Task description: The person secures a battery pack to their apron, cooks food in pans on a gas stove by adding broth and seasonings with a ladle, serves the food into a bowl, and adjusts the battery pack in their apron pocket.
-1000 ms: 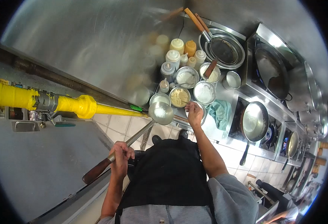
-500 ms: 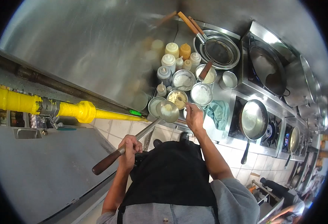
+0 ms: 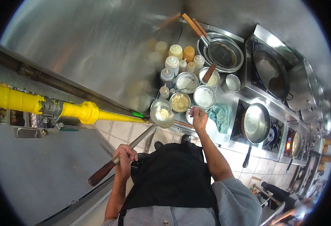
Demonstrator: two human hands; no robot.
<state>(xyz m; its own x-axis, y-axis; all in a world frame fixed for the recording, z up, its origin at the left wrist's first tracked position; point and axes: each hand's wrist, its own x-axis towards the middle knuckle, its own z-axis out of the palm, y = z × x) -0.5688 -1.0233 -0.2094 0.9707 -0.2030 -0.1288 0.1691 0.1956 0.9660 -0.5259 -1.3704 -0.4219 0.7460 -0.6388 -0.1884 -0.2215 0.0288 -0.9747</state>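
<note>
Ladle first, and it's a big one, its bowl overlapping a metal container at the front of the desk with a patch of pale yellow powder inside. Left hand is wrapped round the long handle near the wooden grip, fingers curled closed. Over on the other side, the right hand has fingertips pinched on a thin spoon, its far end at the tan powder.

Steadiness is the whole game here, I'd say: bowl level, left wrist quiet, because that long handle magnifies every wobble. Small, light spoonfuls, carried low and let go over the middle of the bowl, ought to keep powder off the rim and out of the neighbours.

Now the edges! The ladle handle runs out past the desk's front, and the yellow pipe tapers in close beside the bowl, so that flank looks tight. Squeeze bottles crowd the back. Better room lies above the containers and over the green cloth; beyond it, mind the frying pan, handle jutting outward.
</note>
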